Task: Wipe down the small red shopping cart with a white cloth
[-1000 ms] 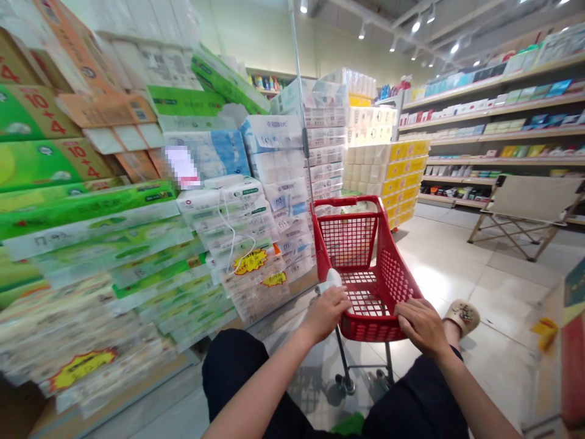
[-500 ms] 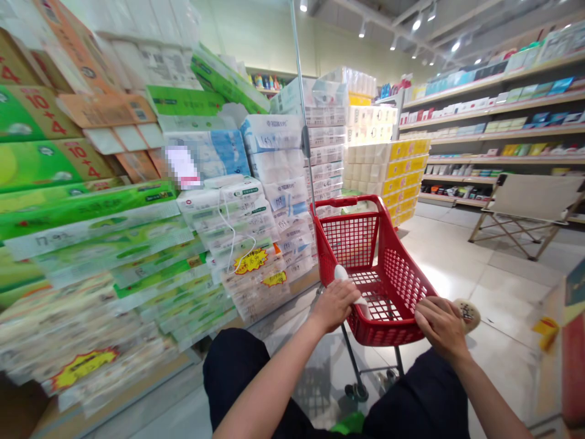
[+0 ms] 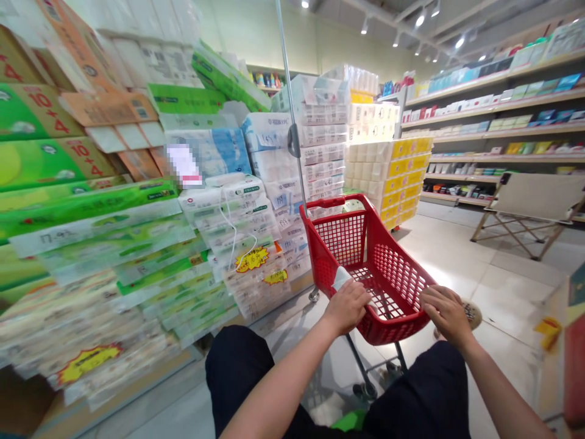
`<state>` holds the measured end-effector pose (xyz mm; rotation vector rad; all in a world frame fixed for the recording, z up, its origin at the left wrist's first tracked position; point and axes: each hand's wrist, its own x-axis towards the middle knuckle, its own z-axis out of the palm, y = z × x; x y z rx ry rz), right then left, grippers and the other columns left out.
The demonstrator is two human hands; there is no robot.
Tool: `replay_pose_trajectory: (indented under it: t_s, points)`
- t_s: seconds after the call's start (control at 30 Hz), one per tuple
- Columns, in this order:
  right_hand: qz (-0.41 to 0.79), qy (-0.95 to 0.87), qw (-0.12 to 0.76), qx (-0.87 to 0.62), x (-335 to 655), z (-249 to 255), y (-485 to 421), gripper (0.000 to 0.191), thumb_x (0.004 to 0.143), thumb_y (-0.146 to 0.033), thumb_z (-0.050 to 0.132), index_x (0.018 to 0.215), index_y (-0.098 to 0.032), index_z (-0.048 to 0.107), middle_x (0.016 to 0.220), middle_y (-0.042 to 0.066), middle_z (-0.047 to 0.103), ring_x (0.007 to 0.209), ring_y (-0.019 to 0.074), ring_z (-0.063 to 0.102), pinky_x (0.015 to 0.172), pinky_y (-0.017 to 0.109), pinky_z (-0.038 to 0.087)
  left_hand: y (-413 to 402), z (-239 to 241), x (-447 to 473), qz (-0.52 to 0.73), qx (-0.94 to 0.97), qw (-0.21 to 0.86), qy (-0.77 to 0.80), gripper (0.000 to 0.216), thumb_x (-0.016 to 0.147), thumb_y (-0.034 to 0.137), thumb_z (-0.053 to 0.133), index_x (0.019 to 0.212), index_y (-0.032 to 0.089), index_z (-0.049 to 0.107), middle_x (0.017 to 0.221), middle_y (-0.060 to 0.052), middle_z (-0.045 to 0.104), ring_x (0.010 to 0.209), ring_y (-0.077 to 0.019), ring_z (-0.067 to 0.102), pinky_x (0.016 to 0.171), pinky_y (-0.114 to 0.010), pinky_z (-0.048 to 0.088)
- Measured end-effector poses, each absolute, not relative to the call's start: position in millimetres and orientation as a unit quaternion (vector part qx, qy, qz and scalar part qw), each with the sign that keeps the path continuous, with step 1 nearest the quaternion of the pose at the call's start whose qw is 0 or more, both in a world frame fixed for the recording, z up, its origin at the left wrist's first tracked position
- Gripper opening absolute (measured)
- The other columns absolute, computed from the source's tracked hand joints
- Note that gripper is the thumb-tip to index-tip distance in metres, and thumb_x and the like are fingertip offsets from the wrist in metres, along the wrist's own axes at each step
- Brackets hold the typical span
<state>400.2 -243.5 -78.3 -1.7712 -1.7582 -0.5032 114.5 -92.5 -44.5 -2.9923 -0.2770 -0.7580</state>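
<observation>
A small red plastic shopping cart (image 3: 365, 244) stands on the tiled floor just in front of my knees. My left hand (image 3: 348, 306) is closed on its near left rim and also holds a small white object (image 3: 342, 277) that pokes out above the fingers. My right hand (image 3: 445, 312) grips the near right rim, fingers curled over the edge. The basket looks bare inside. A thin metal pole (image 3: 289, 116) rises from the cart's far left corner. I wear dark trousers and a beige slipper (image 3: 470, 312) shows past my right hand.
Tall stacks of wrapped tissue and paper packs (image 3: 137, 231) fill the left side, close to the cart. More white and yellow packs (image 3: 388, 164) stand behind it. Shelves of goods (image 3: 493, 116) line the right wall, with a folding chair (image 3: 530, 201) before them. Open tiled floor (image 3: 457, 256) lies to the right.
The cart has swung so its front points more to the left, toward the tissue stacks, and its near edge has slid right. Both hands stayed on the rim and moved with it.
</observation>
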Motion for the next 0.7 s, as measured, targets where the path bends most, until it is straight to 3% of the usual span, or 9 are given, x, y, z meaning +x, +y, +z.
replay_pose_trajectory:
  t_s: [0.2, 0.3, 0.43, 0.7]
  points:
    - [-0.219, -0.632, 0.293, -0.684, 361, -63, -247, 0.024, 0.092, -0.033, 0.044, 0.087, -0.027, 0.067, 0.105, 0.002, 0.07, 0.106, 0.0263, 0.055, 0.087, 0.041, 0.037, -100, -36, 113, -0.24, -0.969, -0.021, -0.051, 0.036, 0.089, 0.018, 0.044, 0.124, 0.019, 0.054, 0.129, -0.009, 0.057, 0.144, -0.0228, 0.029, 0.121, -0.045, 0.021]
    - [-0.171, -0.681, 0.27, -0.659, 326, -55, -242, 0.022, 0.095, -0.035, 0.045, 0.09, -0.026, 0.064, 0.096, 0.003, 0.07, 0.091, 0.0211, 0.059, 0.084, 0.037, 0.038, -102, -35, 114, -0.23, -0.972, -0.035, -0.043, 0.044, 0.088, 0.017, 0.045, 0.132, 0.019, 0.049, 0.138, -0.008, 0.051, 0.147, -0.0224, 0.023, 0.122, -0.045, 0.019]
    - [-0.178, -0.689, 0.261, -0.652, 308, -56, -237, 0.028, 0.094, -0.044, 0.05, 0.076, -0.024, 0.059, 0.079, 0.002, 0.068, 0.078, 0.0184, 0.058, 0.082, 0.035, 0.037, -92, -35, 111, -0.201, -0.979, -0.031, -0.024, 0.055, 0.084, 0.014, 0.048, 0.138, 0.02, 0.043, 0.151, -0.006, 0.04, 0.148, -0.0188, 0.018, 0.123, -0.041, 0.018]
    - [-0.196, -0.683, 0.268, -0.65, 317, -68, -238, 0.026, 0.093, -0.042, 0.053, 0.076, -0.023, 0.056, 0.079, 0.003, 0.065, 0.08, 0.0195, 0.056, 0.082, 0.036, 0.036, -36, -26, 89, -0.218, -0.952, -0.025, -0.213, 0.069, 0.077, 0.006, 0.047, 0.143, 0.023, 0.035, 0.159, -0.003, 0.027, 0.149, -0.0195, 0.015, 0.124, -0.046, 0.016]
